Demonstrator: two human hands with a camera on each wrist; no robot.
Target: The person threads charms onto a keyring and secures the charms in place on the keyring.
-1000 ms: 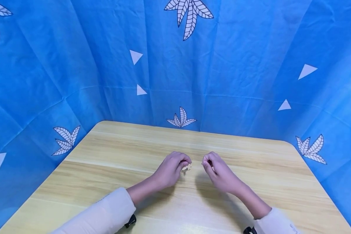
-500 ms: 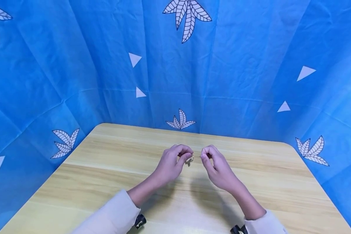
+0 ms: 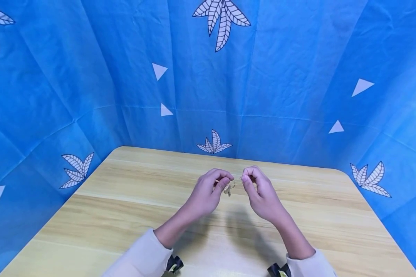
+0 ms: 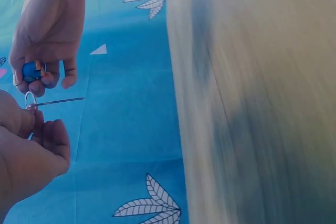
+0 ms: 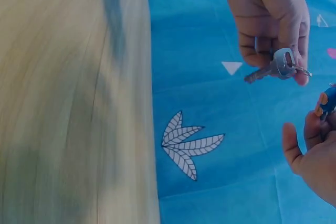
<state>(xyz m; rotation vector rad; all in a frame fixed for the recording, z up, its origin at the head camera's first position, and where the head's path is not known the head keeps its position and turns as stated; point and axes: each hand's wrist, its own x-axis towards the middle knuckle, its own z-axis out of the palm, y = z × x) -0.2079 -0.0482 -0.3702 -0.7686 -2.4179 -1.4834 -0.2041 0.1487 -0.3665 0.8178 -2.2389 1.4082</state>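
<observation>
My left hand (image 3: 208, 192) pinches a thin metal key ring (image 5: 303, 70) between thumb and fingers. From the ring a silver key (image 5: 272, 68) hangs below the fingertips; in the left wrist view it appears edge-on. My right hand (image 3: 265, 196) pinches a small blue and orange piece (image 4: 31, 72) at its fingertips, its exact kind unclear and mostly hidden in the head view. A narrow gap separates the two sets of fingertips in the head view, with the ring on the left side of it. Both hands are raised over the table.
A light wood-grain table (image 3: 124, 215) lies beneath the hands, which cast shadows on it. Blue cloth (image 3: 284, 77) printed with white leaves and triangles hangs around its far and side edges. Each wrist bears a black camera mount (image 3: 174, 264).
Both hands have risen and moved farther forward, the left one also drifting right. The fingertips are closer together than a second ago. Each hand keeps its hold.
</observation>
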